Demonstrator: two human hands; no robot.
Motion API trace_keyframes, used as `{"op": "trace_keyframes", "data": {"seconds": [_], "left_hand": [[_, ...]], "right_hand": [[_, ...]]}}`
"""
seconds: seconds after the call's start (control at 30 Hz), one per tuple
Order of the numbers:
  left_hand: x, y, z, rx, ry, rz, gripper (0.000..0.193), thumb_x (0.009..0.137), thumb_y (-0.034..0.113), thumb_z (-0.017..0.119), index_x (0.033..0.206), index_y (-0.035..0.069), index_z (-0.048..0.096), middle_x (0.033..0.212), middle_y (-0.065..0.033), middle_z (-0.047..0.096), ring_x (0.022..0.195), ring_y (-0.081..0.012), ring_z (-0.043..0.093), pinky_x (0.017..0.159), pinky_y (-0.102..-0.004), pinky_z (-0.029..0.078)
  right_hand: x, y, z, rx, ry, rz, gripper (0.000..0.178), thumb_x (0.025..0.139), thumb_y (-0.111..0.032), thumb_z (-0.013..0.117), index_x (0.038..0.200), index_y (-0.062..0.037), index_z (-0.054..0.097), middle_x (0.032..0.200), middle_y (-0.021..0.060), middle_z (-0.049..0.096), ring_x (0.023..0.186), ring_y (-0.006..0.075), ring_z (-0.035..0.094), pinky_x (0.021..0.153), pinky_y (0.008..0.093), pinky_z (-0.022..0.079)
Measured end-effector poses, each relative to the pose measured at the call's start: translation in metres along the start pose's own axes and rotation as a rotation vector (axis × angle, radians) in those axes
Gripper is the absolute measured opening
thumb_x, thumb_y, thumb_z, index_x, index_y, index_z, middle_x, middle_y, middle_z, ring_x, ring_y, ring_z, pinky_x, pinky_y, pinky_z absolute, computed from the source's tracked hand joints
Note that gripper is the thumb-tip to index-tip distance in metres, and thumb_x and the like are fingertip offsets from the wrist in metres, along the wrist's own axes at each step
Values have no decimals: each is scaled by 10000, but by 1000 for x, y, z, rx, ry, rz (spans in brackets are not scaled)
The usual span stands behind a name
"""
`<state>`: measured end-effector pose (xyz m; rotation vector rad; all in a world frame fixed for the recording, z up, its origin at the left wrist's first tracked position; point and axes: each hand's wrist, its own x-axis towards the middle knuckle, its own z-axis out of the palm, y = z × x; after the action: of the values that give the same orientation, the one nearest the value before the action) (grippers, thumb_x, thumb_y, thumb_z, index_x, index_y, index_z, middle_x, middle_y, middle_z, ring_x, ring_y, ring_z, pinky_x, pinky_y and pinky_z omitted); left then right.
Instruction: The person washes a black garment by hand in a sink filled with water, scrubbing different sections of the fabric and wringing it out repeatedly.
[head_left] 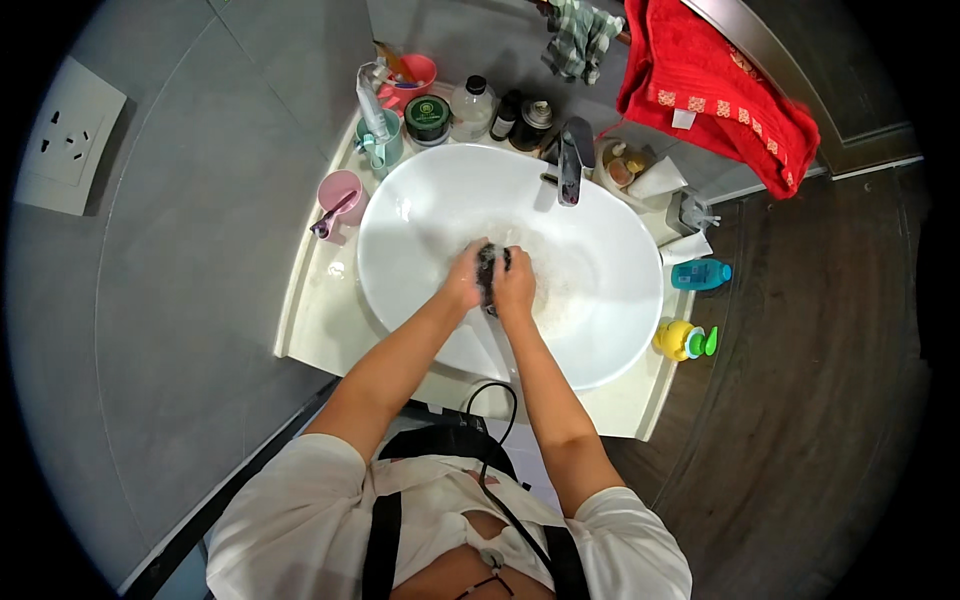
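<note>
Room: grey tiled wall on the left with a white socket (68,135), dark wood floor on the right.
Table: pale table (320,320) carrying a white oval sink (420,215).
Left edge: pink cup (340,195), then a green cup (384,142) with a tube in it.
Back row: dark green jar (428,118), clear bottle (472,108), two dark bottles, a metal tap (572,160).
Left hand (464,278): fingers curled tight around a dark cloth (488,268).
Cloth: pressed between both hands, over the middle of the sink, in foamy water.
Right hand (516,285): fingers closed on the same cloth.
Right edge: blue bottle (700,273), yellow bottle (680,340).
Above: red towel (715,90) hanging.
</note>
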<state>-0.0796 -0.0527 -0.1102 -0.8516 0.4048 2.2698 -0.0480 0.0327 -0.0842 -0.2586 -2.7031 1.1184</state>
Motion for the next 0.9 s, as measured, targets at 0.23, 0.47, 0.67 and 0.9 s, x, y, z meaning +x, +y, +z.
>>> {"op": "trace_keyframes", "data": {"seconds": [0.23,0.47,0.67,0.9], "left_hand": [[8,-20,-38,92,-258,138,312,870,304,422,950,27,544,885,-90,584,784,-197,561,704,-342,457],[-39,-17,-9,766,63,318,357,845,369,503,909,22,554,829,-32,569,723,-112,531,647,-250,429],[-35,24,-24,1186,13,904,240,870,261,470,962,58,560,956,-19,539,920,-130,471,840,-264,351],[-40,7,-59,1066,178,587,210,862,199,477,1022,78,539,1040,-35,527,1002,-139,464,881,-267,339]], "right_hand": [[-7,-20,1,0,-23,-60,219,804,-259,516,799,-42,541,820,174,567,752,368,543,643,415,432],[-5,32,-62,-215,-363,20,335,824,-358,502,950,-48,512,811,186,581,734,373,555,634,429,439],[-15,35,-121,-317,-229,-395,386,684,-195,656,1027,-77,525,1126,138,480,912,312,530,731,387,451],[-39,90,-94,-352,-385,-357,492,645,-200,676,1100,-94,522,1213,201,423,1073,337,446,873,402,389]]}}
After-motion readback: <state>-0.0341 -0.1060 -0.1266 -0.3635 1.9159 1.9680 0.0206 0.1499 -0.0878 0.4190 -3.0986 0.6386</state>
